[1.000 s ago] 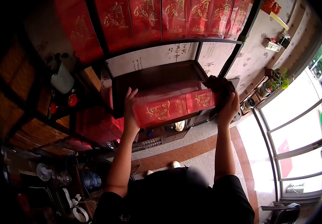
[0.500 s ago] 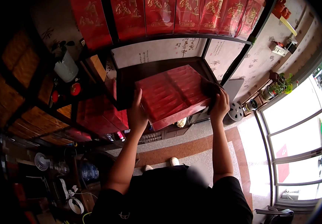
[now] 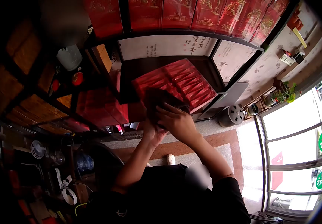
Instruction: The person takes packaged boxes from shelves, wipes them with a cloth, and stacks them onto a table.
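a dark cloth [image 3: 155,106] is bunched between the two hands, over the near edge of the red package [image 3: 179,80]. the right hand [image 3: 177,121] has its grip closed on the cloth, fingers bent over it; the left hand [image 3: 153,133] is under it, its fingers mostly hidden, so i cannot tell its grip. the package lies slanted on the dark shelf [image 3: 129,71], below a row of red boxes [image 3: 176,13].

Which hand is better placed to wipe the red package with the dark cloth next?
Probably the right hand: it lies over the dark cloth, nearer the red package; the left hand sits lower, partly hidden.
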`<state>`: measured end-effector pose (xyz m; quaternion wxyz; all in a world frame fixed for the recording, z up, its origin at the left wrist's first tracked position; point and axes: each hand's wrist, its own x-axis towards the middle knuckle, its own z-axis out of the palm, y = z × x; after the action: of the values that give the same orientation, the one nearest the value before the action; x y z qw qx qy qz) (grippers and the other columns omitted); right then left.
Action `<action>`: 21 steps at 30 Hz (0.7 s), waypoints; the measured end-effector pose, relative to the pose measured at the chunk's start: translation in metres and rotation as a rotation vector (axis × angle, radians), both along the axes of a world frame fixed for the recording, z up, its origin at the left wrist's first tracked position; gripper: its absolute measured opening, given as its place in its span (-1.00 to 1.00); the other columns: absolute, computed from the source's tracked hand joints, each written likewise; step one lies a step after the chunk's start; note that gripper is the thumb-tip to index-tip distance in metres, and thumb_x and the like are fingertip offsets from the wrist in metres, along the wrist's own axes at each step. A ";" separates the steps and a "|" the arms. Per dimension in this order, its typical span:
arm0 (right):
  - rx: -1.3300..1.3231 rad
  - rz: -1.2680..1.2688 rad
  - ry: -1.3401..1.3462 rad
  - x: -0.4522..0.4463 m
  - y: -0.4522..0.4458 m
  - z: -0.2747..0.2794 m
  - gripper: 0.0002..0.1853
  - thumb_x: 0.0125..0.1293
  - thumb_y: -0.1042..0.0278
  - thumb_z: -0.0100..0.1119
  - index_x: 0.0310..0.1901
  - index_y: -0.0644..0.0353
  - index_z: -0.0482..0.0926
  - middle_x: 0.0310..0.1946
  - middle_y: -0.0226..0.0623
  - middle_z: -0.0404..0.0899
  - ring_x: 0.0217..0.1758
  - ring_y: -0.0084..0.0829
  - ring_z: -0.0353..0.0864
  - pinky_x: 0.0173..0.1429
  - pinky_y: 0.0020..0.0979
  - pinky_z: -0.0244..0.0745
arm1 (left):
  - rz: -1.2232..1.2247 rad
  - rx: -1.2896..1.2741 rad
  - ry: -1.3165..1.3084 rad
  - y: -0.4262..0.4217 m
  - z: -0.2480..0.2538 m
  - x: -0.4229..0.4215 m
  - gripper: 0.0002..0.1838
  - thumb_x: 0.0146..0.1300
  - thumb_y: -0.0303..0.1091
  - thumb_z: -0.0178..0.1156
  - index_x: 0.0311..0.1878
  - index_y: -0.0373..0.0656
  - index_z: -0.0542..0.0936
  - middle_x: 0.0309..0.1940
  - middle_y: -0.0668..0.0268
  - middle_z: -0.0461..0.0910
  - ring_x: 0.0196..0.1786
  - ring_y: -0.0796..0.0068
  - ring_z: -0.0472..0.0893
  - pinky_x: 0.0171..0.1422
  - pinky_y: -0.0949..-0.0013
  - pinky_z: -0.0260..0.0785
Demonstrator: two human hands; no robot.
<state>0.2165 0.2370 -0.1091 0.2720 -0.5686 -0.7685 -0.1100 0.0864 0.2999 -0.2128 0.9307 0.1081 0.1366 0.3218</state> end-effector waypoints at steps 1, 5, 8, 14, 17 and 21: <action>-0.047 0.050 -0.042 -0.011 0.005 -0.003 -0.60 0.23 0.11 0.29 0.10 -0.03 0.66 0.26 -0.47 0.55 0.34 -0.33 0.52 0.20 -0.30 0.57 | 0.069 -0.131 -0.059 -0.003 0.005 -0.001 -0.32 0.51 0.23 -0.22 0.49 -0.02 0.20 0.40 0.16 0.35 0.40 0.15 0.41 0.45 0.03 0.34; -0.119 -0.067 -0.094 0.007 0.036 0.006 -0.44 0.36 -0.10 0.10 0.35 -0.14 0.45 0.46 -0.28 0.29 0.53 -0.11 0.22 0.47 0.00 0.21 | 0.002 0.039 0.335 -0.018 0.031 -0.013 -0.32 0.52 0.22 -0.23 0.49 -0.02 0.18 0.39 0.17 0.35 0.39 0.08 0.41 0.43 0.00 0.35; -0.058 -0.406 -0.007 0.068 0.063 -0.009 -0.45 0.42 -0.14 -0.01 0.34 -0.09 0.46 0.42 -0.12 0.32 0.48 0.12 0.24 0.49 0.06 0.15 | -0.026 0.131 0.164 -0.023 0.032 -0.023 -0.22 0.46 0.33 -0.24 0.51 -0.04 0.14 0.41 0.11 0.32 0.41 0.05 0.39 0.36 -0.05 0.44; -0.114 -0.466 -0.149 0.035 0.040 -0.008 -0.48 0.40 0.05 0.06 0.39 -0.22 0.40 0.49 -0.08 0.18 0.46 0.31 0.16 0.39 0.38 0.10 | 0.075 0.112 0.180 -0.036 0.034 -0.034 -0.01 0.28 0.56 -0.24 0.54 -0.01 0.07 0.45 0.13 0.26 0.42 0.07 0.38 0.35 -0.08 0.43; -0.114 -0.129 -0.176 -0.034 0.018 -0.012 -0.42 0.30 -0.09 0.15 0.37 -0.37 0.41 0.52 -0.14 0.13 0.45 0.26 0.18 0.38 0.40 0.08 | 0.120 0.057 0.285 -0.041 0.020 -0.035 -0.02 0.29 0.56 -0.24 0.53 -0.02 0.10 0.43 0.15 0.29 0.39 0.12 0.41 0.30 -0.03 0.45; -0.114 -0.170 -0.104 -0.023 0.035 -0.005 -0.38 0.31 -0.29 0.05 0.37 -0.33 0.43 0.54 -0.22 0.11 0.48 0.16 0.19 0.46 0.29 0.03 | 0.119 0.196 0.409 -0.050 -0.004 -0.044 -0.10 0.34 0.48 -0.15 0.50 -0.03 0.15 0.38 0.18 0.35 0.35 0.20 0.46 0.27 0.04 0.47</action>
<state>0.1931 0.2718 -0.1139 0.1886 -0.6397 -0.7357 -0.1179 0.0426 0.2502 -0.2166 0.8481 0.2527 0.2964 0.3593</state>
